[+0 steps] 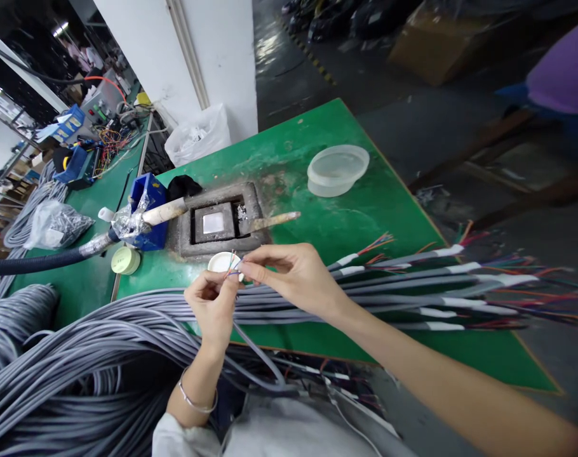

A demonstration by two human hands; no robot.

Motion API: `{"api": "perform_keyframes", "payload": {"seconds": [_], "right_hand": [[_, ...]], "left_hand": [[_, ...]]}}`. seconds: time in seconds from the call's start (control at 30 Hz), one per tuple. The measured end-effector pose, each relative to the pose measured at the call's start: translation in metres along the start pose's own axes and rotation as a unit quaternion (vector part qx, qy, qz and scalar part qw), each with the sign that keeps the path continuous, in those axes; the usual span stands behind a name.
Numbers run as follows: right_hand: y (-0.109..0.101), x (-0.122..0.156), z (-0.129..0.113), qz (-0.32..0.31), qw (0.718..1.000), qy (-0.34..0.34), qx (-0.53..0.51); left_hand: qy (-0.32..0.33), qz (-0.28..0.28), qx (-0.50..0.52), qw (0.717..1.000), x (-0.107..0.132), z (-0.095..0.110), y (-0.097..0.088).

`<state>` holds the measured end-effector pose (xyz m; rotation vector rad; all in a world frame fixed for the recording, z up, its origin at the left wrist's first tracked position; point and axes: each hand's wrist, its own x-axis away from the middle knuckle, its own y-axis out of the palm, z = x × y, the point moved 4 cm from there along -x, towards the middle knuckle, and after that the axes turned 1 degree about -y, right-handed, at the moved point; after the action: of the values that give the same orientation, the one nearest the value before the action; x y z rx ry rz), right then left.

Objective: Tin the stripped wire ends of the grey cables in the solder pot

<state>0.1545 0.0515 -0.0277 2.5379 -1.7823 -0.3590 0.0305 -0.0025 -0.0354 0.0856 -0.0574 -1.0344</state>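
Thin coloured wires (232, 265) fan out between my two hands, over the green table. My left hand (215, 301) pinches them from below, and my right hand (289, 273) pinches their ends from the right. Just behind the fingers sits a small white round dish (220, 261), partly covered by them. Under my hands runs a thick bundle of grey cables (165, 308). To the right, the cables end in white sleeves (460, 268) and bare coloured wires. Beyond the dish stands a solder pot (222, 235) with a shiny square of metal in it.
A hose nozzle (165, 212) leans over a blue bin (150, 235) by the pot. A wooden-looking stick (274, 220) rests on the pot's edge. A clear plastic tub (337, 171) and a pale green round container (126, 260) stand on the table. A person in purple (565, 70) is at the right.
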Motion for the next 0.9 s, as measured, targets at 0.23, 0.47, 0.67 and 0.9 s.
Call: {"api": "perform_keyframes", "payload": {"seconds": [0.23,0.47,0.67,0.9], "right_hand": [[0.003,0.003,-0.002,-0.009,0.998,-0.058,0.032],[0.002,0.003,-0.008,0.006,0.993,-0.094,0.07],[-0.006,0.002,-0.006,0.083,0.996,-0.037,-0.01],[0.004,0.005,-0.001,0.029,0.999,-0.036,0.0]], "left_hand": [[-0.032,0.018,0.046,0.998,0.001,0.002,0.001],[-0.054,0.038,0.057,0.996,0.0,0.007,0.001],[-0.056,0.059,0.068,0.994,0.0,0.01,0.0],[-0.049,0.059,0.084,0.994,0.001,0.007,-0.001]]}}
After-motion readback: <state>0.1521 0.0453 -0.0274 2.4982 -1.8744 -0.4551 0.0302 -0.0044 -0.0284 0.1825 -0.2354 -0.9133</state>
